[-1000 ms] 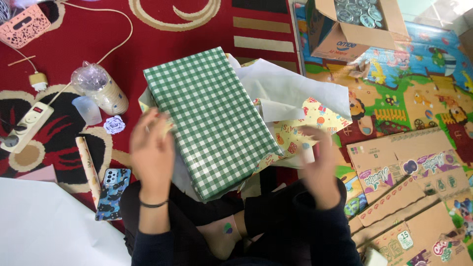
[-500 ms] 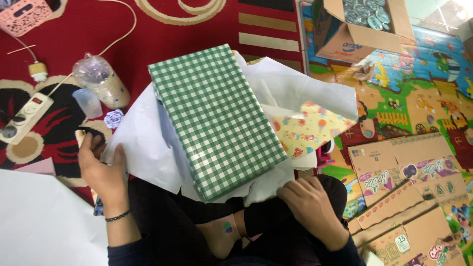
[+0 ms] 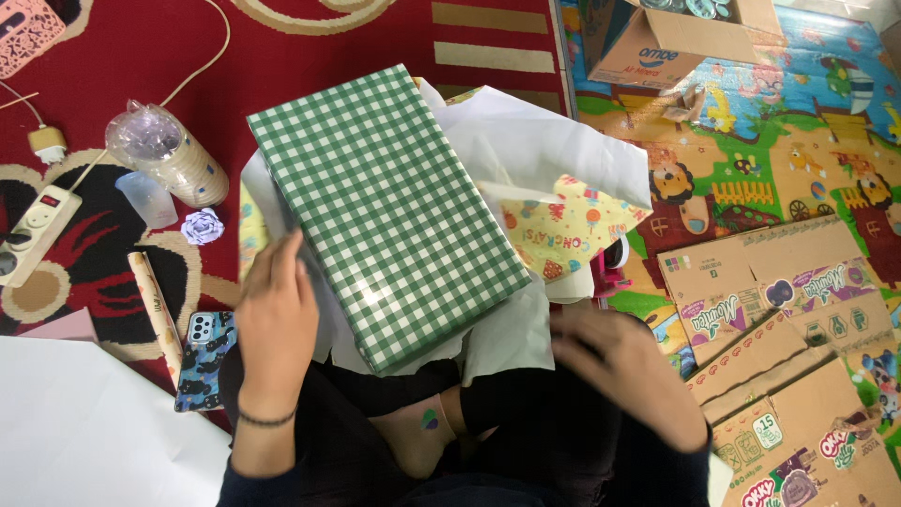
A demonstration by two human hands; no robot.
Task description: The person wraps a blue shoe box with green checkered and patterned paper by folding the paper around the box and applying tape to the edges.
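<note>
Head view: a flat rectangular box wrapped in green-and-white gingham paper (image 3: 389, 216) lies tilted across the person's lap, on top of loose white wrapping sheets (image 3: 535, 150) spread over the red patterned carpet (image 3: 310, 47). The left hand (image 3: 274, 324) rests flat, fingers spread and open, on the white paper just beside the box's lower left edge, touching or nearly touching it. The right hand (image 3: 624, 371) is blurred, low by the box's near right corner, over the white sheet; whether its grip is closed on the paper I cannot tell.

The box looks stiff and flat-sided, probably light to moderate in weight. Its glossy wrap catches a highlight, so it likely slides easily under the fingers. It is best held by the two long edges or opposite corners, palms flat. The white sheets are thin and soft, apt to crease or tear if pinched hard.

Nearby lie a yellow printed gift paper (image 3: 563, 230), a phone (image 3: 202, 361), a paper roll (image 3: 158, 314), a power strip (image 3: 36, 225) and flattened cardboard cartons (image 3: 798, 376).
</note>
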